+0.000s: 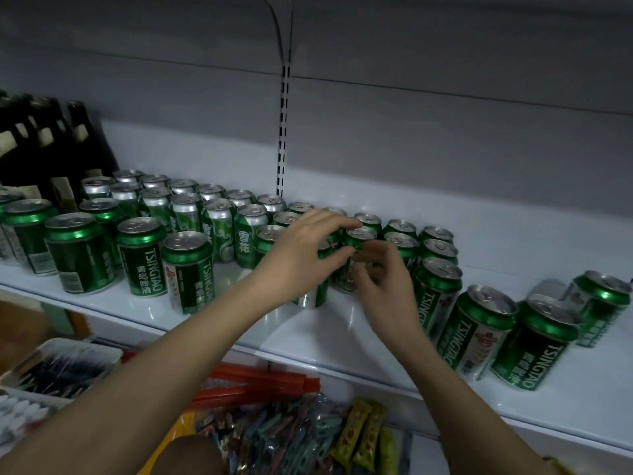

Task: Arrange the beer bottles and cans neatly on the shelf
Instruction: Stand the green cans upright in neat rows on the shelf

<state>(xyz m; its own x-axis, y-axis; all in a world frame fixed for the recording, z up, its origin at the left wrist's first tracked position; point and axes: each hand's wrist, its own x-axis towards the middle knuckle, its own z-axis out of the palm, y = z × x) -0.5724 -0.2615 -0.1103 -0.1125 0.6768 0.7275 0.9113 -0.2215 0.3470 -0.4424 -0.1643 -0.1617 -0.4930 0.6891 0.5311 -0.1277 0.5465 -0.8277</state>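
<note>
Both hands work at one green can (pixel 356 250) in the middle of the frame, among the rows on the white shelf (pixel 342 323). The left hand (pixel 301 258) curls thumb and fingers around its upper rim; the right hand (pixel 380 272) has its fingers bent against the can's side, though blur hides how firmly it pinches.

To do this step well, keep the can upright, slide rather than lift it, and turn the label forward so it lines up with its neighbours without knocking them.

I count roughly thirty-five cans, several partly hidden. At least four dark bottles (pixel 44 145) stand at the upper left; more may be cut off.
</note>
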